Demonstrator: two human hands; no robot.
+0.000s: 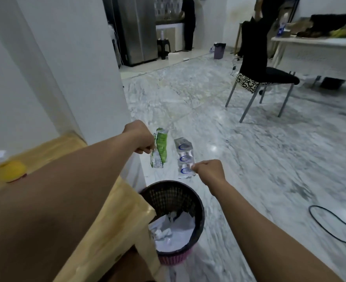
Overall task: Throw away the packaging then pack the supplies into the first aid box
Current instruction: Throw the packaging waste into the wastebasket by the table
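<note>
My left hand (141, 139) pinches a green and clear plastic wrapper (160, 148) that hangs down from my fingers. My right hand (208, 171) pinches a silver foil strip (184, 157) with blue round marks. Both wrappers hang in the air beyond a dark mesh wastebasket (198, 202) with a pink base, which stands on the floor below my arms. Crumpled white paper lies inside the basket. No first aid box is in view.
A light wooden table (115, 220) is at my left, its corner over the basket; a yellow object (13, 169) lies on it. A white wall corner (86, 78) stands ahead left. A black chair (269, 78), a black cable (330, 226) and a person by the fridge are farther off.
</note>
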